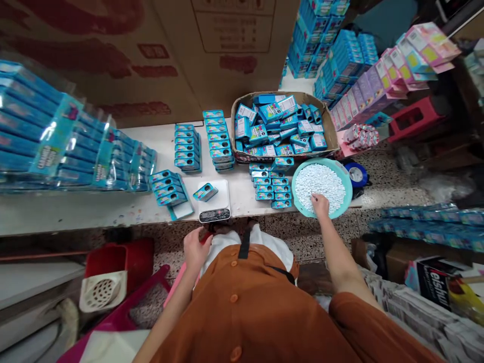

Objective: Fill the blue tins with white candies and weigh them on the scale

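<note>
My right hand (320, 205) dips its fingertips into small white pellets (321, 179) that fill a turquoise bowl (347, 176). Its fingers are drawn together; what they hold is too small to tell. My left hand (194, 249) hangs by my lap in front of the table edge, thumb apart from the bent fingers, with nothing visible held. A small blue box (205, 191) with a round dark opening lies tilted on a white digital scale (218, 201). Left of the scale stands a row of similar boxes (168, 187), and another group of boxes (272, 185) stands beside the bowl.
An open carton (335, 136) of jumbled blue boxes sits behind the bowl. Wrapped blue packs (68, 136) line the left side, pink boxes (363, 98) the back right. A blue tape roll (356, 175) lies right of the bowl. A large cardboard box (181, 85) backs the table (132, 209).
</note>
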### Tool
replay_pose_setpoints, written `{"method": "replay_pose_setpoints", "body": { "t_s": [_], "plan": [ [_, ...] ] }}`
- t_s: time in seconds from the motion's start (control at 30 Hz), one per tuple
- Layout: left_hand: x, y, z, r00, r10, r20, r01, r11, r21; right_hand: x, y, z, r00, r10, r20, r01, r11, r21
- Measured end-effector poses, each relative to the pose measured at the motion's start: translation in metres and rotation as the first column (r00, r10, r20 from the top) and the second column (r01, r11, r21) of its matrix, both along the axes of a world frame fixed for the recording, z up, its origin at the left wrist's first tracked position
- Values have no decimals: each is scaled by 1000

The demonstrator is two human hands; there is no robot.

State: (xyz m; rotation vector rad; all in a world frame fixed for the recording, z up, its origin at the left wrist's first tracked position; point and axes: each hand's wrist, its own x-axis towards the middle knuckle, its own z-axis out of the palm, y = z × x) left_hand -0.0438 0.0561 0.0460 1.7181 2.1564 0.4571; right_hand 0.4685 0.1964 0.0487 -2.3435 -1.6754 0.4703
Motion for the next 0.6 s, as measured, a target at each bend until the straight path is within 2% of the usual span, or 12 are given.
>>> {"method": "replay_pose_setpoints", "body": {
  "t_s": [0.27,0.47,0.53,0.6],
  "plan": [
    [2,3,4,1000,19,15,-19,1000,5,0,-1,2,997,-83,-3,83,996,22],
    [3,1,11,998,40,46,-39,999,-6,6,-4,5,984,-177,28,174,979,103],
    [1,1,13,997,55,61,-54,998,-14,-4,0,13,982,-186,9,182,969,170],
    [-1,2,14,994,80,73,-78,997,-22,-28,7,27,986,-157,-63,168,950,264]
  ]
}}
